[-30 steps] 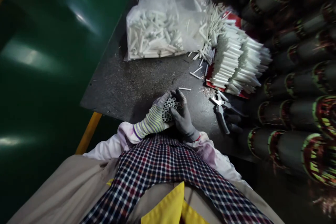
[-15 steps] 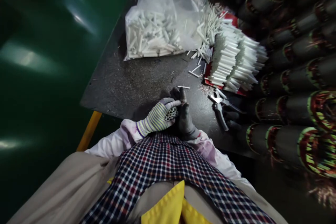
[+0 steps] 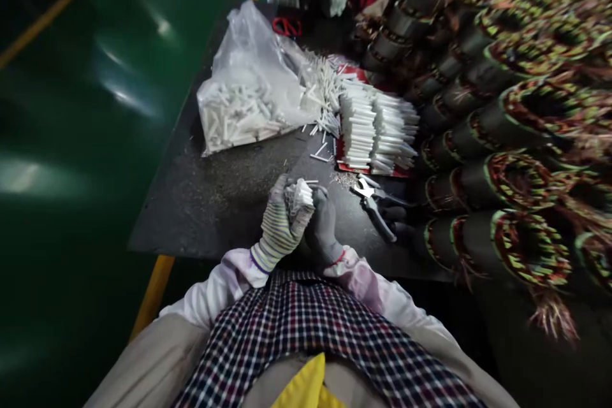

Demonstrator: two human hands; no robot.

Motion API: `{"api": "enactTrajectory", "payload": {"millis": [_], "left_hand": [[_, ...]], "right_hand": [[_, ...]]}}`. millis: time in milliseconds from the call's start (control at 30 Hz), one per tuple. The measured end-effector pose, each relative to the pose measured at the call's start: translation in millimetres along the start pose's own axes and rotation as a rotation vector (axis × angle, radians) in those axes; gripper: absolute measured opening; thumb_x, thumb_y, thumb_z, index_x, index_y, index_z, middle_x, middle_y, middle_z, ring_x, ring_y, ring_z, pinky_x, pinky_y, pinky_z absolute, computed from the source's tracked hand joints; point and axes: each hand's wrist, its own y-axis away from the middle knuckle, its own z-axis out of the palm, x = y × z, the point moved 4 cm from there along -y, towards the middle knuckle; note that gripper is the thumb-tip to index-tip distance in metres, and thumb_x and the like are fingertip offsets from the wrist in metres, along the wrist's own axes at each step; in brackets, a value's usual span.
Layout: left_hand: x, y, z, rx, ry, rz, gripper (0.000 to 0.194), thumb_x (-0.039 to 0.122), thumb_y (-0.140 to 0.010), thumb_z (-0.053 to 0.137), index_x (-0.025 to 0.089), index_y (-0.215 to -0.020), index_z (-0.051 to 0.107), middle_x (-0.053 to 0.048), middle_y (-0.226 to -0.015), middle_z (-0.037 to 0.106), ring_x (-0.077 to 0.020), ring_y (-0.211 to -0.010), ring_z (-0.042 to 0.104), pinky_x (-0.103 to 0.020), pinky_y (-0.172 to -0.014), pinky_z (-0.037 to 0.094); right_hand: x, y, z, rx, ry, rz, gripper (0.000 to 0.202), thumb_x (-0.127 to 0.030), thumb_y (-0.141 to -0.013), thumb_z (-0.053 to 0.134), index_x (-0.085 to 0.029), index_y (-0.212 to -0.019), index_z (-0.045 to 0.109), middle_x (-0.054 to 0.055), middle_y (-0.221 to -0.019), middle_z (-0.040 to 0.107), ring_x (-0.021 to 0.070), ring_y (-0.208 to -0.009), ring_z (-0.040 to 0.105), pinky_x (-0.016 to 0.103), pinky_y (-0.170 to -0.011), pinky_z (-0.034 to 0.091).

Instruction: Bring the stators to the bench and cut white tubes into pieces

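My left hand (image 3: 278, 229), in a yellow-and-grey striped glove, is wrapped round a bundle of short white tubes (image 3: 302, 196) just above the table's front edge. The tubes lie side by side, their lengths showing above the fingers. Close against the bundle's right side is my right hand (image 3: 326, 229), in a dark grey glove. Its fingers are bent and partly hidden, so I cannot tell whether it grips the tubes. One loose white tube (image 3: 312, 182) shows just beyond the hands.
A clear plastic bag of white tubes (image 3: 243, 108) lies ahead on the dark table (image 3: 172, 217). Right of it are neat tube stacks (image 3: 358, 127) on red. Grey-handled cutters (image 3: 375, 207) lie nearer. Wound motor stators (image 3: 526, 245) crowd the right; a red-handled object (image 3: 287, 27) lies at the back.
My left hand has turned the bundle from tube ends showing to tube lengths showing. My right hand's raised fingers have bent in. The camera view has shifted, showing more of the table's far end.
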Motion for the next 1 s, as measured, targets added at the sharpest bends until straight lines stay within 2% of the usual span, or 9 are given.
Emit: {"api": "enactTrajectory", "payload": {"millis": [133, 300, 467, 567, 633, 767, 867, 933, 1000], "left_hand": [[-28, -15, 13.0, -0.101, 0.294, -0.389, 0.068, 0.051, -0.087, 0.067, 0.021, -0.142, 0.044, -0.015, -0.129, 0.064, -0.0286, -0.113, 0.066, -0.043, -0.098, 0.054], [-41, -70, 6.8, 0.145, 0.455, -0.573, 0.020, 0.033, -0.080, 0.072, 0.018, -0.094, 0.069, -0.008, -0.101, 0.072, -0.0255, -0.103, 0.067, -0.038, -0.097, 0.052], [-65, -120, -5.2, 0.274, 0.535, -0.719, 0.011, 0.027, -0.069, 0.071, 0.017, -0.070, 0.064, -0.001, -0.071, 0.066, -0.0164, -0.067, 0.064, -0.034, -0.075, 0.054], [-80, -135, -15.8, 0.297, 0.603, -0.720, 0.012, 0.029, -0.069, 0.069, 0.018, -0.072, 0.068, -0.002, -0.072, 0.069, -0.0177, -0.071, 0.067, -0.033, -0.073, 0.055], [-86, -144, -25.0, 0.283, 0.595, -0.641, 0.015, 0.032, -0.071, 0.069, 0.018, -0.074, 0.071, -0.003, -0.076, 0.072, -0.0183, -0.077, 0.068, -0.032, -0.077, 0.056], [-100, -165, -42.0, 0.321, 0.477, -0.537, 0.015, 0.033, -0.070, 0.069, 0.018, -0.073, 0.073, -0.001, -0.076, 0.072, -0.0164, -0.076, 0.067, -0.029, -0.078, 0.054], [-109, -179, -47.7, 0.359, 0.424, -0.502, 0.017, 0.034, -0.071, 0.067, 0.018, -0.073, 0.072, -0.002, -0.076, 0.072, -0.0166, -0.073, 0.067, -0.030, -0.077, 0.055], [-110, -182, -49.2, 0.378, 0.410, -0.494, 0.018, 0.035, -0.072, 0.067, 0.018, -0.074, 0.072, -0.003, -0.078, 0.073, -0.0181, -0.076, 0.068, -0.032, -0.080, 0.055], [-109, -182, -48.8, 0.358, 0.401, -0.501, 0.017, 0.035, -0.074, 0.065, 0.019, -0.077, 0.071, -0.004, -0.082, 0.073, -0.0196, -0.080, 0.068, -0.034, -0.083, 0.055]], "right_hand": [[-10, -14, -6, 0.019, 0.129, -0.192, 0.034, -0.045, -0.094, 0.044, -0.019, -0.103, 0.063, 0.010, -0.097, 0.071, 0.0211, -0.087, 0.067, 0.036, -0.081, 0.055], [-40, -28, 10, -0.200, 0.372, -0.439, 0.039, -0.040, -0.096, 0.044, -0.018, -0.122, 0.061, 0.015, -0.120, 0.068, 0.0230, -0.106, 0.066, 0.034, -0.091, 0.052], [-42, -137, 7, -0.039, 0.306, 0.010, 0.042, -0.048, -0.099, 0.040, -0.019, -0.122, 0.058, 0.008, -0.095, 0.072, 0.0177, -0.076, 0.068, 0.030, -0.071, 0.055], [-38, -204, 16, -0.024, 0.207, 0.349, 0.041, -0.046, -0.098, 0.044, -0.013, -0.115, 0.061, 0.007, -0.079, 0.069, 0.0152, -0.057, 0.062, 0.027, -0.057, 0.051], [-42, -231, 38, -0.046, 0.187, 0.382, 0.033, -0.032, -0.093, 0.053, -0.011, -0.116, 0.062, 0.006, -0.080, 0.069, 0.0148, -0.060, 0.063, 0.027, -0.060, 0.052], [-67, -240, 102, -0.029, 0.369, 0.033, 0.038, -0.018, -0.088, 0.052, -0.015, -0.125, 0.061, 0.007, -0.100, 0.071, 0.0181, -0.087, 0.067, 0.031, -0.083, 0.054], [-80, -224, 143, -0.205, 0.447, -0.311, 0.038, -0.020, -0.094, 0.047, -0.019, -0.129, 0.061, 0.007, -0.117, 0.069, 0.0187, -0.103, 0.065, 0.031, -0.094, 0.050], [-81, -216, 146, -0.285, 0.454, -0.419, 0.038, -0.024, -0.098, 0.043, -0.020, -0.133, 0.058, 0.007, -0.121, 0.068, 0.0171, -0.107, 0.064, 0.028, -0.095, 0.049], [-74, -219, 124, -0.187, 0.548, -0.351, 0.042, -0.029, -0.103, 0.034, -0.018, -0.138, 0.054, 0.010, -0.124, 0.067, 0.0181, -0.110, 0.063, 0.028, -0.095, 0.048]]}}
